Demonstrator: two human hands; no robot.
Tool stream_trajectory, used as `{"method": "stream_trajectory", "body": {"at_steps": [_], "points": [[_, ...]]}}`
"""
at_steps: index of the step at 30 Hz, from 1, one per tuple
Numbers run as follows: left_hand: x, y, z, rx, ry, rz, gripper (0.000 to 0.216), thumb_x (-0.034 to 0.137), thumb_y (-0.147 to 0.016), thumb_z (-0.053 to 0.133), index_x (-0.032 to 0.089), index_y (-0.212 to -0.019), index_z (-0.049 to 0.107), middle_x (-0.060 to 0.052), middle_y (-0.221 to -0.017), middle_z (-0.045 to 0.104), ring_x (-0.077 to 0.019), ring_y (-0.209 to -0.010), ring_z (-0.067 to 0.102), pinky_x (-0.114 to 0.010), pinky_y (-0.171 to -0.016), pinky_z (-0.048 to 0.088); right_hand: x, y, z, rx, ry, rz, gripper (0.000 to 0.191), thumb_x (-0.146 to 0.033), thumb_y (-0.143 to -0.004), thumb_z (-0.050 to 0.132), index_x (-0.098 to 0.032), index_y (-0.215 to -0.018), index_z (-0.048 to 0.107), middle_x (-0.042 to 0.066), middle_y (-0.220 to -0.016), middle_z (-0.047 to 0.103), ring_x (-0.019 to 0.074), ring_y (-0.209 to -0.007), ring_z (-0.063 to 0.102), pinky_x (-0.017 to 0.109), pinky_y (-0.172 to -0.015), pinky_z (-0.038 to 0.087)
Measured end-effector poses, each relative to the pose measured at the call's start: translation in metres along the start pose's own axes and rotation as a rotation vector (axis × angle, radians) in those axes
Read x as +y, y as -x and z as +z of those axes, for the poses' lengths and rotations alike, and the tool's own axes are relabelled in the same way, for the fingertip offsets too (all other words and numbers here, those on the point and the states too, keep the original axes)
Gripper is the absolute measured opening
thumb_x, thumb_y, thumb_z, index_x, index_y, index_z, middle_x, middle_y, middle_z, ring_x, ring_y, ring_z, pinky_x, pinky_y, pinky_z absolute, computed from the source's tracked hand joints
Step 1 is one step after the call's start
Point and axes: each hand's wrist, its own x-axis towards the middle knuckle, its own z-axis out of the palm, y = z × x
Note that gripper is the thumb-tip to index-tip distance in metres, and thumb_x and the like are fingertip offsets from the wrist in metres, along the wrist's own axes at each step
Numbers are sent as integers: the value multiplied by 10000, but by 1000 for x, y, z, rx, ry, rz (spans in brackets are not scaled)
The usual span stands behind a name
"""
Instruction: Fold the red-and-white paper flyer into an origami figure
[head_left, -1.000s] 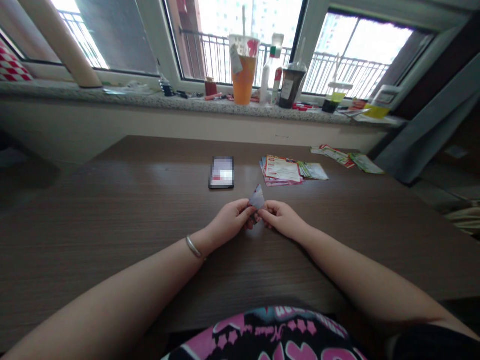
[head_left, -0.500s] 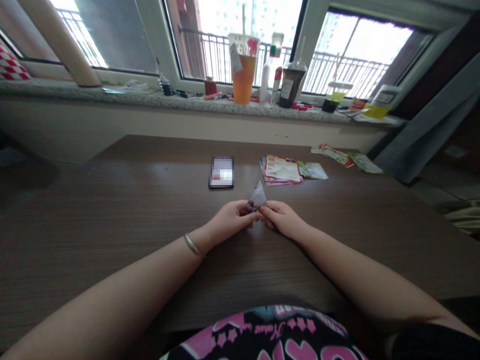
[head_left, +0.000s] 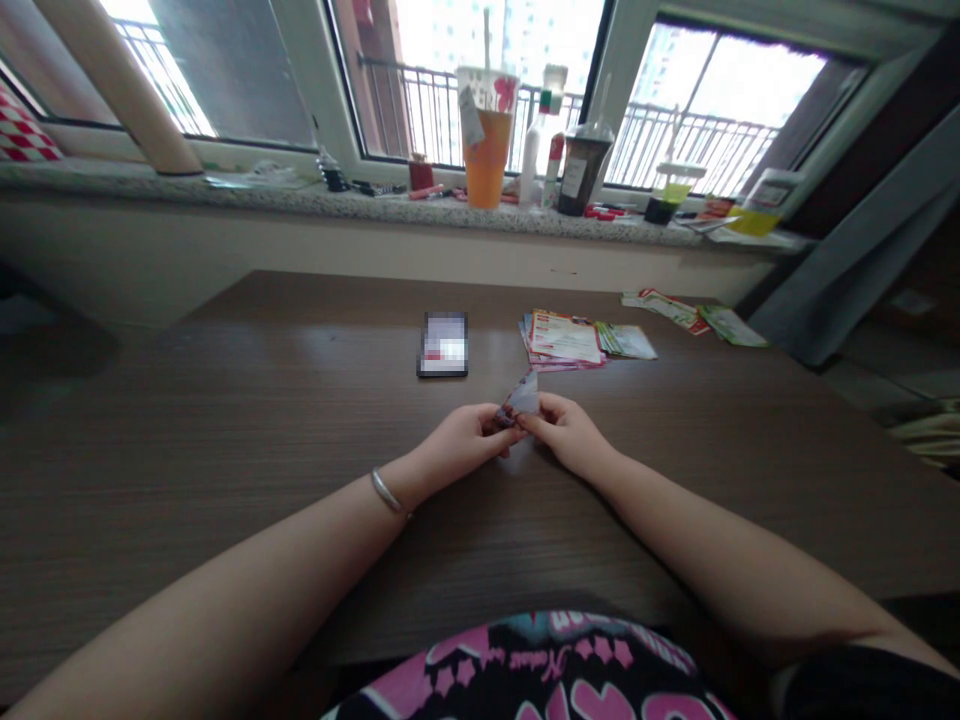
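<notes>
Between my two hands is a small piece of folded paper [head_left: 527, 394], pale with dark reddish patches and a pointed top. My left hand [head_left: 474, 434] pinches its lower left side, thumb on top. On the other side my right hand [head_left: 564, 428] grips it with thumb and fingers, close to the left fingertips. The part of the paper under my fingers is hidden. Both hands are just above the brown table [head_left: 262, 420]. A silver bangle [head_left: 385, 490] circles my left wrist.
Beyond my hands lie a phone [head_left: 443, 345] with a blurred screen and a stack of printed sheets [head_left: 564, 337]. More colourful paper strips [head_left: 675, 312] are at the back right. Along the windowsill [head_left: 390, 207] stand an orange drink cup [head_left: 486, 150], a dark drink cup [head_left: 581, 170] and bottles.
The folded paper has turned, its point leaning further right and slightly lower. My right fingers have shifted up along its right edge; my left hand has barely moved.
</notes>
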Motion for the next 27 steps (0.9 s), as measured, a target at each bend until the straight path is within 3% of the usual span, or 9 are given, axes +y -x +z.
{"method": "stream_trajectory", "body": {"at_steps": [4, 8, 10, 12, 14, 17, 23, 27], "points": [[-2, 0, 0, 129, -97, 64, 242, 386, -774, 631, 144, -780, 618, -7, -720, 638, -124, -641, 545, -233, -595, 427, 2, -4, 0, 24, -164, 31, 351, -493, -774, 644, -176, -925, 630, 22, -794, 669, 163, -717, 594, 280, -660, 467], [-5, 0, -4, 248, -358, 121, 198, 325, -804, 580, 164, -689, 572, 8, -676, 601, -117, -611, 511, -227, -571, 394, 11, -9, 0, 58, -180, -4, 333, -448, -754, 662, -189, -952, 596, 49, -891, 680, 179, -777, 622, 322, -752, 494], [-5, 2, -7, 256, -525, 143, 175, 298, -812, 569, 171, -692, 566, 3, -697, 602, -122, -620, 517, -230, -567, 381, 16, -11, -1, 152, -155, -43, 375, -400, -750, 660, -196, -1041, 541, 55, -953, 652, 160, -743, 608, 313, -731, 497], [-4, 4, -9, 260, -751, 175, 149, 279, -815, 569, 176, -708, 572, -11, -732, 609, -132, -633, 525, -238, -556, 360, 21, -12, -4, 294, -49, -73, 517, -335, -714, 690, -205, -1168, 479, 50, -1003, 604, 122, -656, 557, 293, -682, 488], [-2, 6, -11, 238, -997, 234, 148, 279, -829, 564, 175, -726, 585, -30, -753, 616, -142, -636, 531, -250, -544, 340, 23, -13, -8, 350, 65, -97, 589, -297, -707, 699, -212, -1235, 453, 55, -1055, 559, 96, -605, 510, 288, -660, 483], [1, 7, -11, 208, -1253, 321, 154, 272, -861, 545, 165, -764, 598, -49, -752, 617, -155, -656, 551, -261, -550, 341, 22, -13, -14, 346, 228, -180, 492, -259, -730, 682, -213, -1196, 530, 56, -1035, 531, 98, -593, 472, 291, -635, 478], [5, 10, -11, 166, -1421, 468, 124, 205, -894, 509, 170, -838, 614, -47, -754, 606, -178, -693, 561, -297, -595, 372, 6, -4, -22, 256, 602, -326, 488, -200, -809, 604, -253, -1290, 542, 34, -876, 571, 170, -737, 523, 305, -712, 467], [5, 11, -12, 175, -1438, 544, 170, 207, -934, 463, 185, -951, 631, -51, -839, 624, -189, -727, 566, -318, -638, 406, -1, 3, -21, 200, 819, -327, 262, -210, -860, 551, -263, -1084, 677, 42, -849, 622, 194, -840, 562, 308, -756, 455]]}}
